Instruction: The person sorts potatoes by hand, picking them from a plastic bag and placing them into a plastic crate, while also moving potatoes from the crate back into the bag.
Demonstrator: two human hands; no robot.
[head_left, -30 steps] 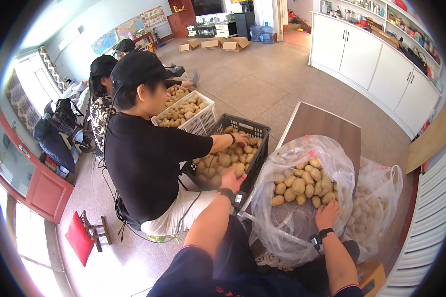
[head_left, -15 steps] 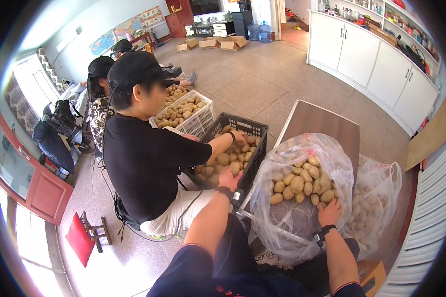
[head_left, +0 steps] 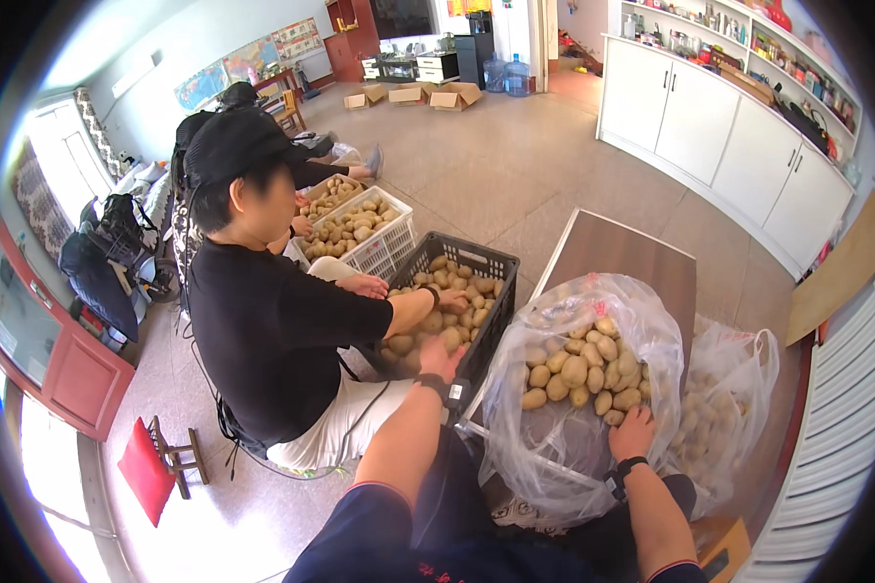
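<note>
My left hand (head_left: pixel 441 360) is at the near edge of a black plastic crate (head_left: pixel 508 291) full of potatoes, its fingers closed around a potato (head_left: pixel 450 338). On a low brown-topped table (head_left: pixel 620 245), a clear plastic bag (head_left: pixel 535 476) lies wide open with a heap of potatoes (head_left: pixel 575 371) inside. At the front right of that heap rests my right hand (head_left: pixel 632 433), fingers outstretched against the lowest potatoes. A co-worker in a black shirt (head_left: pixel 262 316) sits to my left and reaches a hand (head_left: pixel 450 300) into the same crate.
Beyond the black crate stand a white crate (head_left: pixel 399 236) and another container of potatoes (head_left: pixel 331 192), with more people beside them. A second filled plastic bag (head_left: pixel 719 413) is right of the table. A red-seated stool (head_left: pixel 148 473) lies at left; white cabinets (head_left: pixel 690 121) line the back right.
My left hand has drawn slightly back toward me, with a potato now showing at its fingers. My right hand stays at the heap's edge. The co-worker's head has shifted left as the view moved.
</note>
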